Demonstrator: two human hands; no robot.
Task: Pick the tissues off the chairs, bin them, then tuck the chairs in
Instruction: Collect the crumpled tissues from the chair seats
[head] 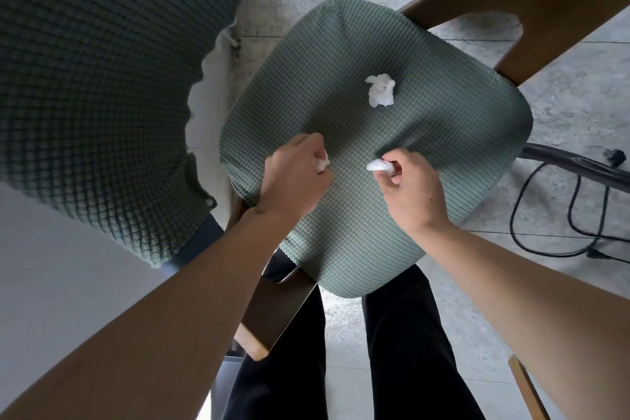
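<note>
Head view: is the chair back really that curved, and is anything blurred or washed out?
Head view: wide-angle bending bows the chair back at the edge; the seat is sharp and evenly lit, with soft shadows by the left hand and right hand; the loose tissue is bright, its folds partly washed out.

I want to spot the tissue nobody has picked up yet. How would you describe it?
Look at the green padded chair seat filling the middle. Beyond both hands, near its centre, lies a crumpled white tissue. Unlike the other two wads, it lies loose, touched by neither hand.
</note>
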